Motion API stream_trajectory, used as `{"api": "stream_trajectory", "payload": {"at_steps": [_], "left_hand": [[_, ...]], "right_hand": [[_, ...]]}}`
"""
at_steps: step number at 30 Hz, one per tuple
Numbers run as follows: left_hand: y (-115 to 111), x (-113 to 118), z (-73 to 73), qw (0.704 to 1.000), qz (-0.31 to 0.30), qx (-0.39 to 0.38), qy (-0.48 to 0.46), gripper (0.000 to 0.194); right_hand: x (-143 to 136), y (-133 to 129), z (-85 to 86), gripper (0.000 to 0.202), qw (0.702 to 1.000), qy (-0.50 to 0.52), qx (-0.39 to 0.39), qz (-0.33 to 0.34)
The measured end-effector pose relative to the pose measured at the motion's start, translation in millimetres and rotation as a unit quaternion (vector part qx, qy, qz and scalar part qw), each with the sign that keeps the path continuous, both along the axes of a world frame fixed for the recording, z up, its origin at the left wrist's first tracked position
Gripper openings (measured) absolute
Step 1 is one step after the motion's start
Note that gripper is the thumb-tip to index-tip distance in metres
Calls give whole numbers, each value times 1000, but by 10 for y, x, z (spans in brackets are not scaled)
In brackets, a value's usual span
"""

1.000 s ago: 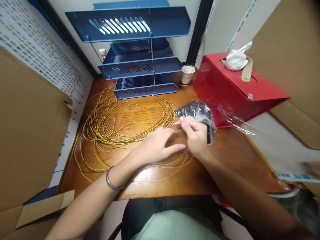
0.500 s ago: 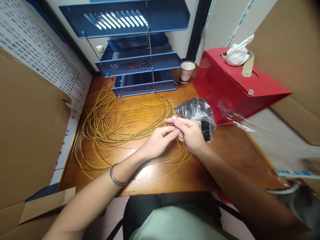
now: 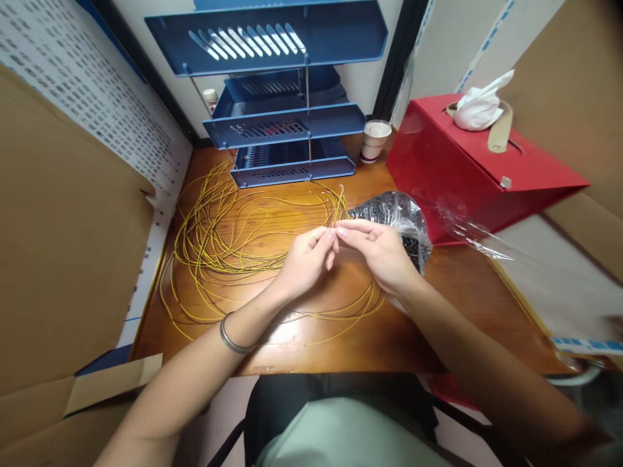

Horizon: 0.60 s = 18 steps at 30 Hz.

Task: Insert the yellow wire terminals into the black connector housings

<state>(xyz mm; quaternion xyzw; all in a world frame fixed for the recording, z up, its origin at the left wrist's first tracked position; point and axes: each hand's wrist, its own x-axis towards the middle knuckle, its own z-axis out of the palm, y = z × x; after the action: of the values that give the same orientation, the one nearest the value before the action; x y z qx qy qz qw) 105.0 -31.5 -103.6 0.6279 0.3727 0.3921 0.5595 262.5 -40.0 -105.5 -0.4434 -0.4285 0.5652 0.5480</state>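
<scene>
My left hand and my right hand meet fingertip to fingertip above the table, both closed in a pinch. A thin yellow wire is between them, mostly hidden by the fingers. Loose coils of yellow and dark wire spread out to the left, with several wire ends gathered just beyond the fingertips. Lower loops curve under my right hand. Behind that hand lies a clear plastic bag of small black pieces, too blurred to name.
A blue letter-tray rack stands at the back, with a paper cup beside it. At the right is a red tissue box. Cardboard walls the left side. Clear plastic film stretches from the bag rightward.
My hands have risen slightly and their fingertips have come together; the left hand was lower, under the right fingers. The whole view has shifted, so the table's things appear further right.
</scene>
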Motion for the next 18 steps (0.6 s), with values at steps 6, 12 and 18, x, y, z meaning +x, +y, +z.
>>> {"api": "stream_trajectory", "payload": {"at_steps": [6,12,18], "left_hand": [[-1,-32,-8,999,-21,-7,42,38],[-16,-46,-19,990,-33,1,136,41],[-124,14,-32,974,-91,19,206,44]], "right_hand": [[-45,-19,26,31,1000,-9,-15,20],[76,309,117,29,988,-141,18,-65],[378,995,267,10,879,-458,40,-124]]}}
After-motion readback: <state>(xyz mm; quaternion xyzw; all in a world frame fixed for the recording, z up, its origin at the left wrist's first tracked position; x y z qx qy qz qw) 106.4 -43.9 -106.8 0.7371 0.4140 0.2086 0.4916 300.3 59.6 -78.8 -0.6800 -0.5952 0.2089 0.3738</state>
